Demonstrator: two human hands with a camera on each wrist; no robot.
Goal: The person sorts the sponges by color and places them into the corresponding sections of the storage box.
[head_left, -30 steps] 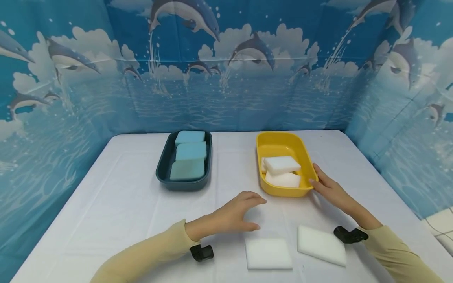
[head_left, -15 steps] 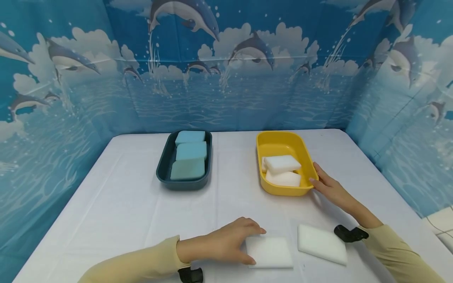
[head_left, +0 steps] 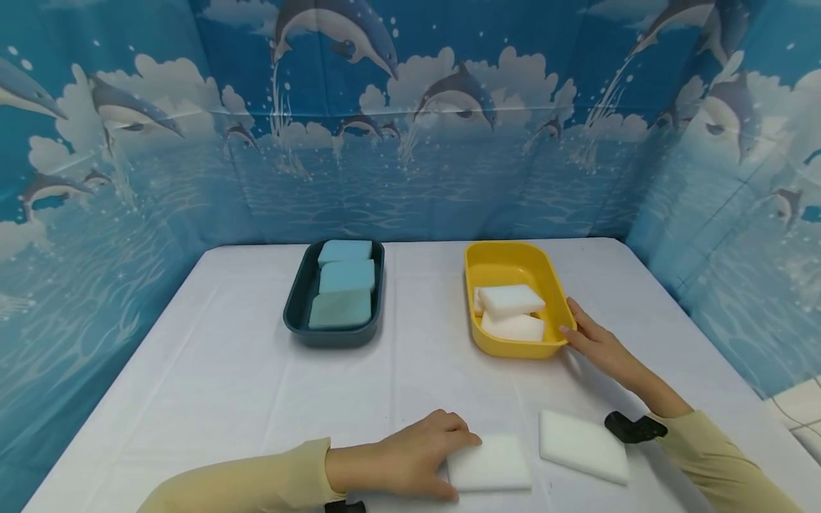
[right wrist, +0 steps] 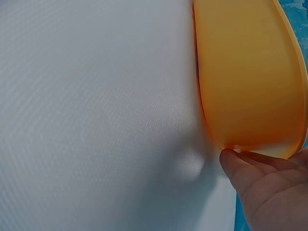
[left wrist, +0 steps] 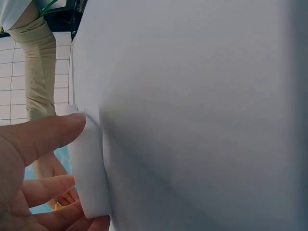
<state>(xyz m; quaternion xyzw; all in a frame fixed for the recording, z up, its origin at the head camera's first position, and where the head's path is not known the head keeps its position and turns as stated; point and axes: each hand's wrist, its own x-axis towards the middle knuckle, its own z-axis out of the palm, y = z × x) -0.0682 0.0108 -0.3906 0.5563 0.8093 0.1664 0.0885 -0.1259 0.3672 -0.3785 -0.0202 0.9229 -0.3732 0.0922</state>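
Note:
At the near edge of the table, my left hand (head_left: 426, 452) holds a white sponge (head_left: 492, 463) by its left side. The left wrist view shows the thumb and fingers at opposite ends of this sponge (left wrist: 89, 168), which lies close over the cloth. Farther away, my right hand (head_left: 603, 345) holds the near right corner of a yellow tray (head_left: 513, 348), thumb by the rim and fingers along the outer side. Several white sponges (head_left: 512, 299) lie piled in its near half. In the right wrist view the fingertips meet the tray's wall (right wrist: 250, 96).
Another white sponge (head_left: 582, 445) lies flat near my right wrist. A dark teal tray (head_left: 291, 313) at the back left holds blue-green sponges (head_left: 346, 276) in a row. White cloth (head_left: 212, 370) covers the table, and a dolphin-print curtain (head_left: 410, 178) hangs behind and at both sides.
My left hand has come down toward the near edge, from above the white sponge to its left side, and its fingers have closed in on it. The right hand and yellow tray stay put.

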